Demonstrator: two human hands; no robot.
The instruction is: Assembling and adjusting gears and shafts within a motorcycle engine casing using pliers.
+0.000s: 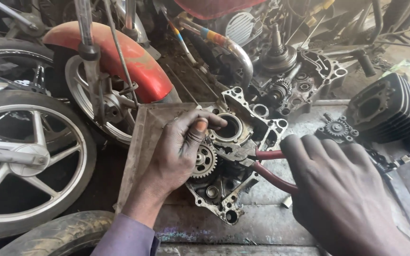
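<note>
Right hand (342,194) fills the near corner, clenched round red-handled pliers (274,168) whose tips bite the engine case (236,156); left hand (183,147) lies open on that case, thumb at its round bore, palm beside a gear (204,161); case sits in a metal tray (143,142) beside 1 red-fendered wheel (115,80)

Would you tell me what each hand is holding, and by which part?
The right hand grips pliers by their red handles. The left hand holds nothing; it rests on the engine case, thumb by the round bore.
</note>
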